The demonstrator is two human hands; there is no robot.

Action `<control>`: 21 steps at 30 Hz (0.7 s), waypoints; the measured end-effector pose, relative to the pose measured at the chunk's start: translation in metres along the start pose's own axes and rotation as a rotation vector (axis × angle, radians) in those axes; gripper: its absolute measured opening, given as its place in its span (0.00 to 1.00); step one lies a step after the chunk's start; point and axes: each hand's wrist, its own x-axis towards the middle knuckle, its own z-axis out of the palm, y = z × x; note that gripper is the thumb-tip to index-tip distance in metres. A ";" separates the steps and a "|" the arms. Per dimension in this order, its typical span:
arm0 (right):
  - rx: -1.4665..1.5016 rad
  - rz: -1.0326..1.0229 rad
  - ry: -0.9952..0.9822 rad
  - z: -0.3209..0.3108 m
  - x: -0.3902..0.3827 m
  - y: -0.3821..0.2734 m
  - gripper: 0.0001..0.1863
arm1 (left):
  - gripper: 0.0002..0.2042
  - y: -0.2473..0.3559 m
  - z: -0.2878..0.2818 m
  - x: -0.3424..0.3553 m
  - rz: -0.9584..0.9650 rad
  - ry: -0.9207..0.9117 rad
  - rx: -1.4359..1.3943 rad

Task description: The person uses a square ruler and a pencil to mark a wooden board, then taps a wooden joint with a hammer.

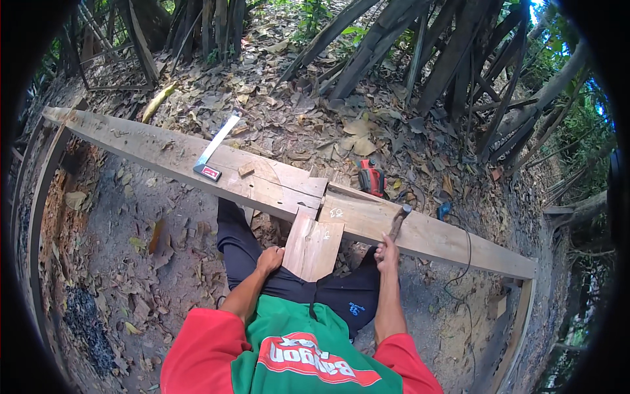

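My right hand (pixel 387 253) is closed around the handle of a hammer (pixel 398 222), whose head points up and away from me over the long plank. With my left hand (pixel 270 259) I grip the left edge of a short wooden board (pixel 311 248), fingers curled. This board lies across my lap, its far end meeting the near side of the long wooden plank (pixel 420 228). Where the plank's two lengths meet, a stepped joint (pixel 319 192) shows just beyond the board. Pencil marks are on both board and plank.
A try square (pixel 209 169) and a small wood block (pixel 246 169) rest on the plank's left part. Beyond it, a red power tool (pixel 371 177) sits among dry leaves. A cable (pixel 468 253) crosses the plank at right. Leaning timbers (pixel 453 59) stand behind.
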 end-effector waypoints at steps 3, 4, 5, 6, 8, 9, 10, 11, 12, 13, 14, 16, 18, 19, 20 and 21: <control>0.134 0.005 -0.213 0.010 -0.053 0.029 0.11 | 0.25 0.011 0.003 0.002 0.030 -0.022 -0.028; 0.139 0.022 -0.282 0.017 -0.072 0.038 0.11 | 0.25 0.012 0.001 0.004 0.023 -0.023 -0.023; 0.105 0.046 -0.319 0.021 -0.086 0.045 0.11 | 0.25 0.015 0.003 0.006 0.022 -0.036 -0.012; 0.076 0.066 -0.360 0.030 -0.094 0.048 0.11 | 0.25 0.016 0.003 0.009 0.026 -0.044 0.001; -0.008 0.074 -0.420 0.047 -0.100 0.053 0.12 | 0.25 0.015 0.007 0.011 0.026 -0.032 0.004; -0.057 0.067 -0.423 0.055 -0.100 0.056 0.12 | 0.25 0.016 0.007 0.010 0.019 -0.047 -0.014; -0.106 0.060 -0.433 0.064 -0.099 0.057 0.12 | 0.25 0.014 0.008 0.012 0.010 -0.053 -0.034; -0.118 0.057 -0.431 0.071 -0.098 0.057 0.12 | 0.25 0.013 0.010 0.013 0.031 -0.044 -0.050; -0.130 0.057 -0.452 0.086 -0.097 0.059 0.12 | 0.25 0.001 0.009 0.016 0.044 -0.013 -0.065; -0.147 0.056 -0.462 0.093 -0.096 0.058 0.12 | 0.24 -0.004 0.010 0.016 0.059 0.007 -0.085; -0.162 0.042 -0.461 0.099 -0.095 0.056 0.12 | 0.24 -0.009 0.010 0.018 0.070 0.015 -0.084; -0.199 0.017 -0.458 0.106 -0.093 0.054 0.12 | 0.23 -0.010 0.013 0.016 0.087 0.029 -0.089; -0.211 0.039 -0.450 0.108 -0.088 0.055 0.12 | 0.23 -0.007 0.012 0.016 0.058 0.004 -0.127; -0.228 0.051 -0.442 0.107 -0.084 0.057 0.12 | 0.24 -0.002 0.011 0.015 0.039 -0.028 -0.145; -0.244 0.064 -0.435 0.105 -0.079 0.059 0.12 | 0.25 0.002 0.010 0.013 0.019 -0.061 -0.162; -0.264 0.066 -0.424 0.105 -0.075 0.062 0.12 | 0.26 0.005 0.008 0.011 0.029 -0.058 -0.142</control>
